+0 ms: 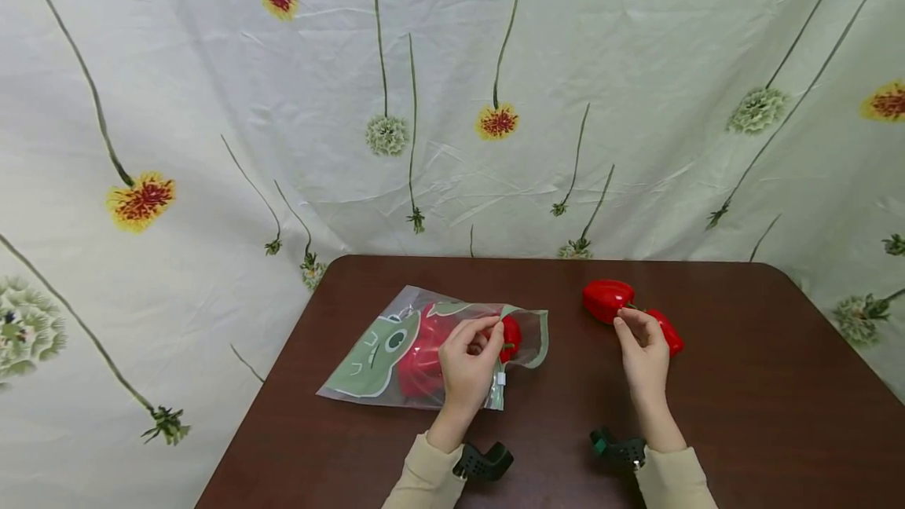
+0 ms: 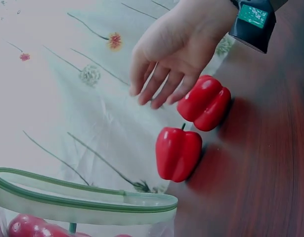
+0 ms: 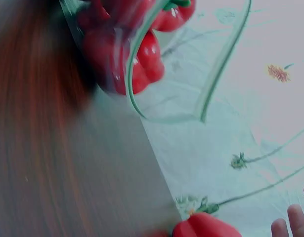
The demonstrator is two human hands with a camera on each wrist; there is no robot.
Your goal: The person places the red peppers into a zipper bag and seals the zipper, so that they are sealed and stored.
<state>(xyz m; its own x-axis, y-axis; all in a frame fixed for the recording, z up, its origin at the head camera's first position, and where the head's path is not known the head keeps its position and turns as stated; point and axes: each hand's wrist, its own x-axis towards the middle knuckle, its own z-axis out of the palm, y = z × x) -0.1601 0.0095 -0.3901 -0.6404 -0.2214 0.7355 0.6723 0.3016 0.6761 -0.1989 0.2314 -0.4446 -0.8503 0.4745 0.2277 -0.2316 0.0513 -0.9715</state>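
Observation:
A clear zip bag (image 1: pixel 371 356) with a green cartoon print lies on the table, its green-edged mouth facing right. Several red bell peppers (image 3: pixel 122 59) are inside, one of them (image 1: pixel 512 338) close to the opening. My left hand (image 1: pixel 467 364) pinches the upper rim of the mouth between thumb and fingers, so it gapes. To the right of the bag, two more bell peppers (image 1: pixel 606 299) (image 1: pixel 672 334) rest on the table. Over them hovers my right hand (image 2: pixel 179 61), fingers loosely extended and holding nothing. The left fingertips are out of the left wrist view.
The dark brown table (image 1: pixel 551 430) meets a pale flowered cloth (image 1: pixel 452 179) hanging behind its far edge. A dark band with a camera mount (image 1: pixel 484 462) sits on the left wrist, and a similar one (image 1: pixel 617 446) on the right wrist.

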